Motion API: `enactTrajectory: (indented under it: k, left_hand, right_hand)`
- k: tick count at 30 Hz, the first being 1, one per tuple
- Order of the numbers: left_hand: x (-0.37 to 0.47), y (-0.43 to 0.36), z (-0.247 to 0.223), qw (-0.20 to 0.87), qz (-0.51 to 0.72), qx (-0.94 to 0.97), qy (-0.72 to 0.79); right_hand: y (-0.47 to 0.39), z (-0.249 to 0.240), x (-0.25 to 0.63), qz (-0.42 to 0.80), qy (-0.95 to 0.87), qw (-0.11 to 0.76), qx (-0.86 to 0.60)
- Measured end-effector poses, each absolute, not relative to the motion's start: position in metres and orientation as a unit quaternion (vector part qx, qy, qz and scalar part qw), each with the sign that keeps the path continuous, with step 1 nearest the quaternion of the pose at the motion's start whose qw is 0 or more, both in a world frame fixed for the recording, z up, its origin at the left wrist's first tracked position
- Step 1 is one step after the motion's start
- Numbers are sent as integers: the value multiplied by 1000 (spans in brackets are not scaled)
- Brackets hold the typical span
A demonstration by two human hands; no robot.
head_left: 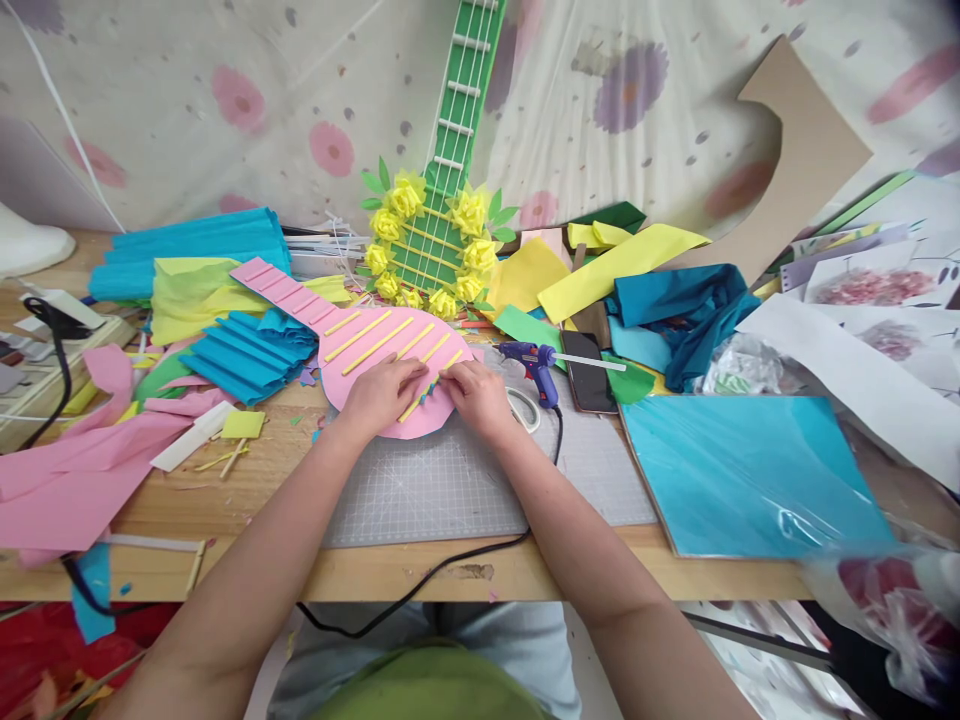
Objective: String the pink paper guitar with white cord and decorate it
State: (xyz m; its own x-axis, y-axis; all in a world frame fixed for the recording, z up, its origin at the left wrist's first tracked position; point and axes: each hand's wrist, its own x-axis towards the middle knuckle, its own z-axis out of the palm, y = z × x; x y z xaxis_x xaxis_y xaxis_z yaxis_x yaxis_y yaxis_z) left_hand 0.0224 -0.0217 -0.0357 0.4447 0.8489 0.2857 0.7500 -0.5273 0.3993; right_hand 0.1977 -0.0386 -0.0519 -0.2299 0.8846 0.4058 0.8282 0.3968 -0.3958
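Observation:
A pink paper guitar cutout [360, 355] lies tilted in front of me, its neck pointing up and left. Several yellow strips [367, 342] run slantwise across its body. On the strip nearest its lower right edge [409, 409], a small patch of blue shows. My left hand [379, 392] rests over the body, fingers bent and closed at this strip. From the other side, my right hand [478, 393] pinches the strip near its upper end. The fingertips partly cover it. Beneath the guitar is a grey cutting mat [420, 500].
A green guitar with yellow flowers [442, 235] leans at the back. To the right are a purple glue gun [536, 365] with its cord, a phone [592, 375] and a blue sheet pack [757, 470]. Pink crepe paper [75, 490] and blue pleated paper [251, 355] lie left.

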Motion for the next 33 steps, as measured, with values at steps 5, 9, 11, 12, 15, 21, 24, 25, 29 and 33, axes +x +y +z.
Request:
enactTrajectory:
  k: [5, 9, 11, 12, 15, 21, 24, 25, 29, 33]
  left_hand:
    - [21, -22, -37, 107, 232, 843, 473]
    - [21, -21, -37, 108, 234, 844, 471]
    - [21, -20, -38, 109, 234, 845, 467]
    - [20, -20, -38, 109, 234, 846, 466]
    - [20, -19, -39, 109, 236, 846, 465]
    - [19, -18, -33, 114, 219, 857, 453]
    - [18, -16, -27, 123, 197, 859, 456]
    - [18, -15, -26, 130, 197, 857, 458]
    - [17, -12, -21, 170, 240, 836, 463]
    - [18, -11, -12, 196, 305, 803, 473]
  right_hand:
    - [-41, -51, 199, 63, -786, 312, -529]
    - [-42, -50, 200, 100, -773, 328, -533]
    - [-43, -50, 201, 111, -766, 339, -535]
    - [-43, -51, 202, 115, -763, 343, -535]
    - [-42, -50, 204, 119, -754, 357, -539]
    - [-43, -37, 218, 112, -704, 392, -582]
    - [-47, -32, 229, 153, -716, 333, -594]
    - [-49, -32, 232, 168, -731, 303, -587]
    - [-59, -40, 233, 175, -776, 216, -567]
    - [-62, -50, 229, 105, -797, 191, -563]
